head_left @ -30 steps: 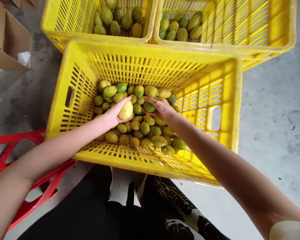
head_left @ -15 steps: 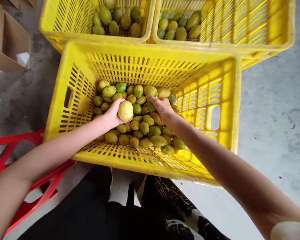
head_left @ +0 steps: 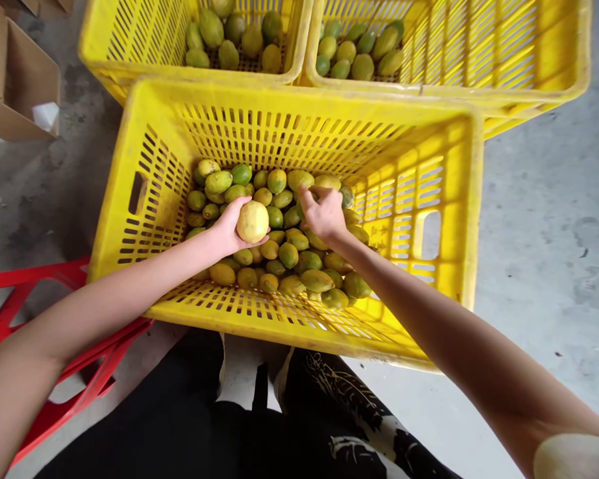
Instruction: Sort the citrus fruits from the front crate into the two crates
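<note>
My left hand (head_left: pixel 233 228) is wrapped round a pale yellow lemon (head_left: pixel 252 222), held above the fruit in the front yellow crate (head_left: pixel 289 100). To its right, my right hand (head_left: pixel 324 211) is turned back-up with curled fingers over the pile. A green lemon (head_left: pixel 300 212) shows at the edge of this hand and seems to be in its grip, mostly covered by it. Below both hands lie many yellow and green lemons (head_left: pixel 317 281), spread over the crate's bottom.
Two more yellow crates (head_left: pixel 190 74) (head_left: pixel 494 93) stand behind the front one, each with lemons inside. At the far left is an open cardboard box (head_left: pixel 32 80). A red plastic stool (head_left: pixel 104 359) is beside my left arm, on the grey concrete floor (head_left: pixel 534 253).
My right hand has rolled over, so its back now faces up and its fingers are more curled. The left hand has barely moved and still holds the pale lemon.
</note>
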`<state>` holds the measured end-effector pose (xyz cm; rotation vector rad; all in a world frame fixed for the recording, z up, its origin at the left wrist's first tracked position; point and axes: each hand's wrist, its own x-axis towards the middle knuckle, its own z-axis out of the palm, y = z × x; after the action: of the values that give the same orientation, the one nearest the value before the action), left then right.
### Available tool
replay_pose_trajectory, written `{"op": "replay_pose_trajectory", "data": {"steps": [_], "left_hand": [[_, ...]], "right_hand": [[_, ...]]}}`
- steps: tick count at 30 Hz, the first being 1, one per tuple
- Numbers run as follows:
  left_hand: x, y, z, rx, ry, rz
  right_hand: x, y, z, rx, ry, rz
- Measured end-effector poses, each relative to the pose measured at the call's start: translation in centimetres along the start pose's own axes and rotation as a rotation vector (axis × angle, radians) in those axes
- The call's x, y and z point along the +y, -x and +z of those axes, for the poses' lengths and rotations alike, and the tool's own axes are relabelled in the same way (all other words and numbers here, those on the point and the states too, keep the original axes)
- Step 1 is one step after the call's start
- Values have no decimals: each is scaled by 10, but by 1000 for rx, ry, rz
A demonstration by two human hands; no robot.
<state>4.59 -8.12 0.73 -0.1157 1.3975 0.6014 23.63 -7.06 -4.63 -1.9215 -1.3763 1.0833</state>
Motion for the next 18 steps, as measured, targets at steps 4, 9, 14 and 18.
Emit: {"op": "replay_pose_trajectory", "data": {"steps": [4, 9, 14, 18], "left_hand": [[0, -1, 0, -5, -3, -4], [0, -3, 1, -3, -21, 8], [1, -4, 2, 22, -43, 26], [-1, -5, 1, 43, -33, 36]], "right_hand": [[7, -4, 0, 70, 243, -192], [13, -8, 2, 78, 249, -255], [12, -12, 7, 49, 42, -217], [3, -9, 8, -5, -164, 126]]}}
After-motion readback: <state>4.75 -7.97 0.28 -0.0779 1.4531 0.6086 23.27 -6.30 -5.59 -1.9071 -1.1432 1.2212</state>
